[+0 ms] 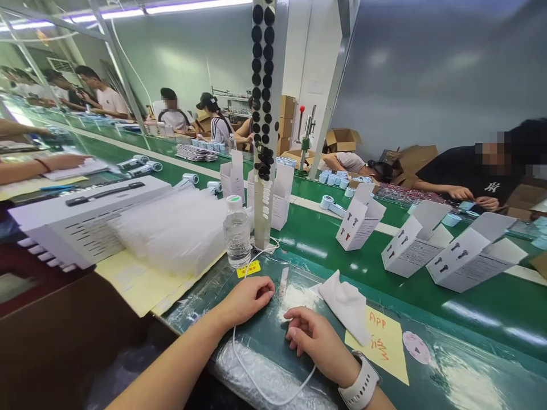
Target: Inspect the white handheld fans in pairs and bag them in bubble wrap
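My left hand (250,297) rests on the green work mat (267,327) with its fingers curled in and nothing visible in them. To its right lies my right hand (316,340), loosely bent with the fingers apart and holding nothing. A white watch (361,380) is on the right wrist. A white cable (256,396) loops across the mat below both hands. Just beyond the right hand is a crumpled white cloth (344,299), partly over a yellow paper note (391,347) with red handwriting. A small pale strip (284,281) lies between the hands, farther up.
A clear bottle (237,233) stands by the post (261,228). At left are plastic bags (171,228) and a white slotted case (98,219). Open white boxes (361,222) stand on the green conveyor (316,228). Other people work across and to the left.
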{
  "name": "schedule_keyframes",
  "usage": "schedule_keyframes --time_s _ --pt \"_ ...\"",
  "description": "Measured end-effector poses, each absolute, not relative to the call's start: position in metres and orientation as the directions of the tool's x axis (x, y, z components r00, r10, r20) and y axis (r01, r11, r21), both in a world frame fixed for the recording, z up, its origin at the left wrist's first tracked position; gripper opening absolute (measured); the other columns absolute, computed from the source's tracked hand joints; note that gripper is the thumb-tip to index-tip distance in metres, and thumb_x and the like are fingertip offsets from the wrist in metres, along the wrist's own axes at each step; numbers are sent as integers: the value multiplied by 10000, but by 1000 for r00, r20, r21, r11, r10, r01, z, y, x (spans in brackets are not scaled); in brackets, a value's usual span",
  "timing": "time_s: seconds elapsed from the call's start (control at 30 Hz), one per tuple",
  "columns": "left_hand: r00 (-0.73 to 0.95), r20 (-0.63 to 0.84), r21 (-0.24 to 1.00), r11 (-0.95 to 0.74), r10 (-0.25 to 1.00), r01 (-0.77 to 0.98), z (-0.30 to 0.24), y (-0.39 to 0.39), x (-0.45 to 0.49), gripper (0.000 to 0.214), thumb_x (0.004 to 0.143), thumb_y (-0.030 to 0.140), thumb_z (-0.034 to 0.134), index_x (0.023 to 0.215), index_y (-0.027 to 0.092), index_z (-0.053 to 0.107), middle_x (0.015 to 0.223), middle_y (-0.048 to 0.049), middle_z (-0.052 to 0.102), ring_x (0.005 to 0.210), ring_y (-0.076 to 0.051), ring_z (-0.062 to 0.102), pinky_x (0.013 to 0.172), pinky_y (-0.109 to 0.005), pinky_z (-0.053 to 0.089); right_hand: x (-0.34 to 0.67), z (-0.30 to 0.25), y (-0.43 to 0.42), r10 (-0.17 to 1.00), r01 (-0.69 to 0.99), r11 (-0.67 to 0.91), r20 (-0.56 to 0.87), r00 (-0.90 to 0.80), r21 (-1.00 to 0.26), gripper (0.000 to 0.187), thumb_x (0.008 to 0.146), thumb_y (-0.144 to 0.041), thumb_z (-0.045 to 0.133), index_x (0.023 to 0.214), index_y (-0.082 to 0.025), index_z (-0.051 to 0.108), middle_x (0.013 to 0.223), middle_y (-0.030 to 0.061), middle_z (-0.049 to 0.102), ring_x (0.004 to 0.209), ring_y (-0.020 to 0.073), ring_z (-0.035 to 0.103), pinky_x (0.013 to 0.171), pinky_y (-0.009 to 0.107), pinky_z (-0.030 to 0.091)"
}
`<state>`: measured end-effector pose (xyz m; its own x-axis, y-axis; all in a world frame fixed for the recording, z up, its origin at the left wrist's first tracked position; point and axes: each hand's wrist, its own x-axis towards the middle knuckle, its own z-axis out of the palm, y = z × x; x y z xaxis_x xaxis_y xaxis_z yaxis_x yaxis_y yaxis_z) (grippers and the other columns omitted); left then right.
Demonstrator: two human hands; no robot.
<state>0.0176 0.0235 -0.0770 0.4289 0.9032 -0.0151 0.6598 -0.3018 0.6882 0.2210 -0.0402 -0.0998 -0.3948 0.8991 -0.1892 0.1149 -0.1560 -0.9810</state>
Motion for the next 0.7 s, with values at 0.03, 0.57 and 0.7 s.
schedule_keyframes --time_s 0.03,0.57,0.7 --pt "429 -18 688 -300 903 660 -77 24 18 160 836 299 468 764 198 569 668 10 555 632 -156 476 608 -264 364 221 -101 -40 898 110 -158 -189 -396 -981 310 769 -368 607 1017 -185 585 761 7 598 647 154 584 527 258 461" --pt "443 -43 646 -313 895 696 -73 37 19 260 842 407 428 754 222 588 640 6 587 620 -178 524 600 -267 393 219 -102 -33 910 143 -161 -203 -362 -977 259 748 -181 612 1005 -196 637 744 -23 599 587 109 578 539 217 458" --pt "437 -22 631 -327 899 704 -81 44 11 294 828 453 434 752 229 609 656 2 637 625 -188 573 604 -272 426 220 -102 -28 898 147 -168 -213 -386 -975 253 766 -183 641 1019 -196 646 733 -28 608 559 100 565 530 211 450"
